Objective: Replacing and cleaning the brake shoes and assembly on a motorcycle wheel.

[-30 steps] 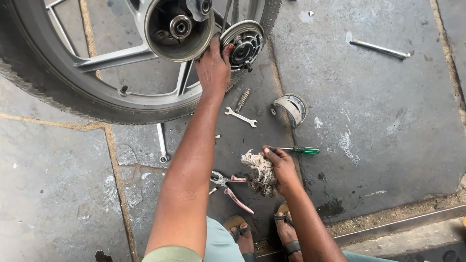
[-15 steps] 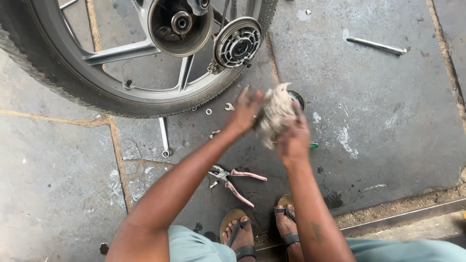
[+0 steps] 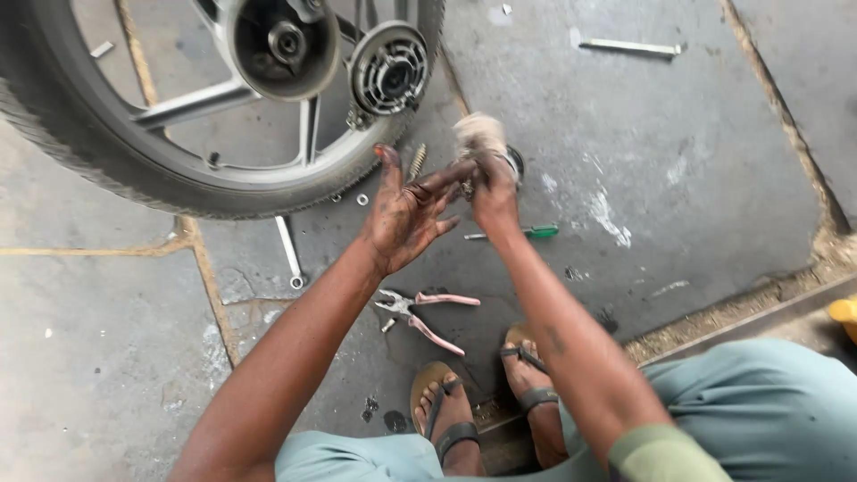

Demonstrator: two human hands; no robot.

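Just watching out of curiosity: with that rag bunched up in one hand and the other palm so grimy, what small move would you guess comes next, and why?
Probably a wipe of the rag across the left hand. The right hand grips the rag just above the left fingers, which are spread open and dark with grease. The pliers and green-handled screwdriver lie untouched on the concrete floor.

One wheel (image 3: 134, 170), one pliers (image 3: 420, 312), two spanners (image 3: 289, 252).
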